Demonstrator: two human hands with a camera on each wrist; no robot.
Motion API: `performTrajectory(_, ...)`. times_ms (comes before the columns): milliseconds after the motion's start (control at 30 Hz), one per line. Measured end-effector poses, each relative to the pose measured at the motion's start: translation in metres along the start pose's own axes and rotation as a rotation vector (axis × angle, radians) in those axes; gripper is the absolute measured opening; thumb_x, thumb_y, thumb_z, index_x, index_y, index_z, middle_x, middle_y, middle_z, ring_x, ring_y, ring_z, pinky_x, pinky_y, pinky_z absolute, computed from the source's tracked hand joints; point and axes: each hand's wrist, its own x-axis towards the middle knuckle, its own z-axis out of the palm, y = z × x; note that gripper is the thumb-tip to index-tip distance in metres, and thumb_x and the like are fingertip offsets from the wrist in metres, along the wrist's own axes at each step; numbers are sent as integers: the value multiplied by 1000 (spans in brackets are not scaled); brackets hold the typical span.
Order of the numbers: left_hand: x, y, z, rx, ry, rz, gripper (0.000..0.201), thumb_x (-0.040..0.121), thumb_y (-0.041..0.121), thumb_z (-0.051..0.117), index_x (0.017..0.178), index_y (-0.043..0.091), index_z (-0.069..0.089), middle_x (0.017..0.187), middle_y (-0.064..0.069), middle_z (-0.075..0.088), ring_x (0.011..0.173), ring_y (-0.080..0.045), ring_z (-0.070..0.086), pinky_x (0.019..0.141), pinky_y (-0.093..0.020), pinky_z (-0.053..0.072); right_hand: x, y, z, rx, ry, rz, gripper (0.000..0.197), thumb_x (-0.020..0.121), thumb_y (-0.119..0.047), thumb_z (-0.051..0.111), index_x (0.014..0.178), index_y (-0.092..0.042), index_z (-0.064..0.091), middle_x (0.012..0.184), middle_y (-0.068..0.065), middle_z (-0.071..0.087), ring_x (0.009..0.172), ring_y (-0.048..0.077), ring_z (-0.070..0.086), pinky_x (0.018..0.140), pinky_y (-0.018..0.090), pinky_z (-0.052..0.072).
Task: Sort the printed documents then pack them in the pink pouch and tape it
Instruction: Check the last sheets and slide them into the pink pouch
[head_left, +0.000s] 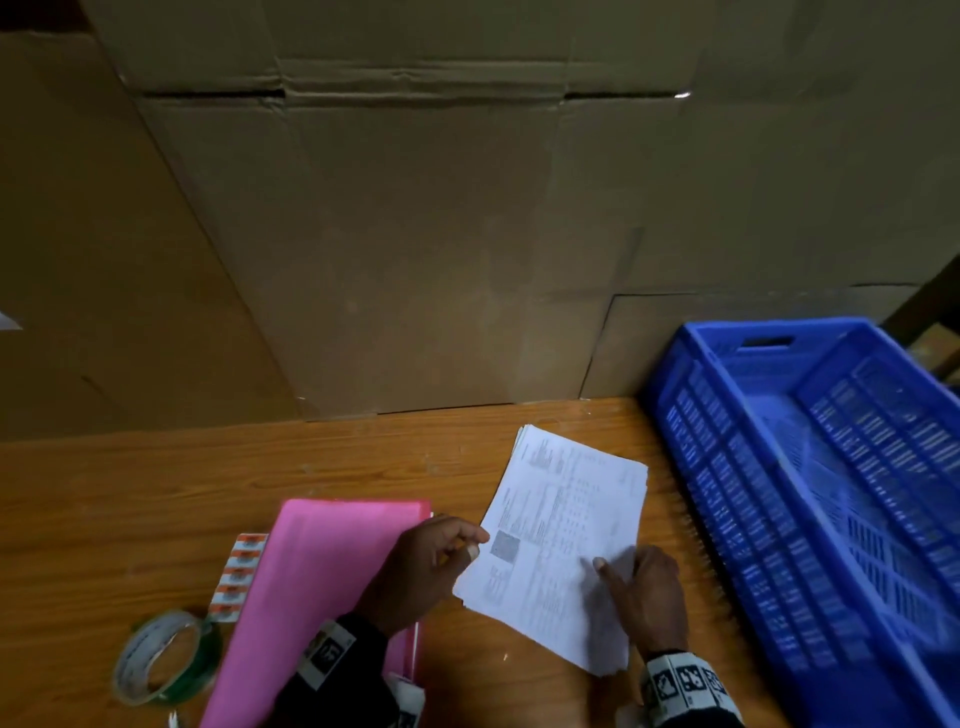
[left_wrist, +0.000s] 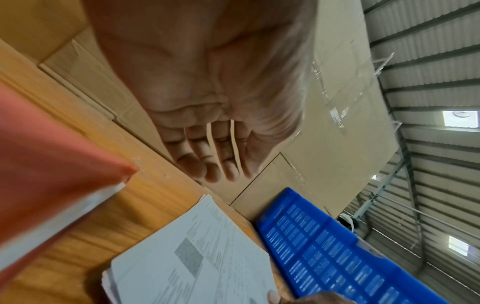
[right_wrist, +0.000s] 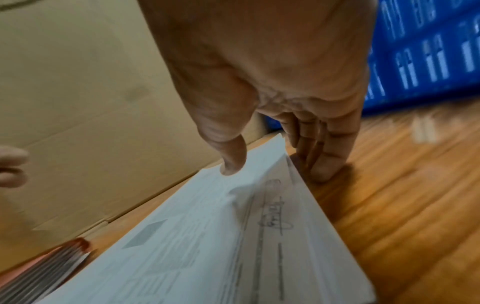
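Note:
A stack of printed documents (head_left: 566, 535) lies slanted on the wooden table (head_left: 156, 493), also seen in the left wrist view (left_wrist: 187, 257) and right wrist view (right_wrist: 207, 246). The pink pouch (head_left: 317, 582) lies flat to its left. My right hand (head_left: 641, 590) grips the stack's near right edge: the thumb (right_wrist: 232, 164) presses on the top sheet and the fingers (right_wrist: 324, 164) stand against the stack's side with their tips on the table. My left hand (head_left: 441, 558) hovers over the pouch by the stack's left edge, its fingers (left_wrist: 215, 164) relaxed and holding nothing.
A roll of clear tape (head_left: 166, 657) and a strip of orange-and-white labels (head_left: 236, 577) lie left of the pouch. A blue slotted crate (head_left: 810, 467) stands at the right. Large cardboard boxes (head_left: 415, 234) wall off the table's back.

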Motion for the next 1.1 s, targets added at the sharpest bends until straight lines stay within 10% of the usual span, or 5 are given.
performTrajectory(200, 22, 17, 27, -45, 122, -81, 21, 94, 13, 62, 105, 29, 70, 109, 18, 69, 102, 2, 63, 85, -16, 51, 25, -19, -4, -31, -37, 153, 75, 72, -43, 87, 127, -11, 48, 127, 16, 53, 112, 42, 57, 89, 46, 47)
performTrajectory(533, 31, 13, 47, -111, 127, -127, 25, 94, 11, 62, 106, 32, 70, 108, 22, 70, 107, 1, 64, 94, -27, 53, 38, 7, -29, 169, 105, -34, 27, 82, -20, 80, 72, -24, 55, 70, -5, 64, 74, 29, 62, 69, 37, 46)
performTrajectory(767, 29, 6, 54, -168, 106, -218, 76, 76, 60, 68, 141, 56, 29, 137, 14, 51, 118, -7, 58, 90, -25, 52, 19, -15, -73, 567, -13, -235, 18, 92, -10, 69, 103, -25, 68, 96, -19, 73, 94, -7, 66, 81, 14, 48)
performTrajectory(933, 32, 21, 58, -205, 61, -58, 110, 82, 11, 77, 153, 43, 0, 152, 20, 33, 135, 2, 39, 103, -19, 42, 19, -29, -71, 771, -274, -176, 26, 94, -7, 67, 119, -15, 68, 113, -5, 76, 107, 14, 71, 92, 35, 56)
performTrajectory(1100, 30, 26, 45, -160, 169, 17, 104, 87, 12, 65, 152, 46, -10, 156, 36, 9, 142, 11, 21, 112, -18, 27, 23, -26, -48, 677, -145, -116, 53, 87, -64, 61, 78, -12, 61, 71, -4, 65, 65, 17, 59, 58, 27, 45)
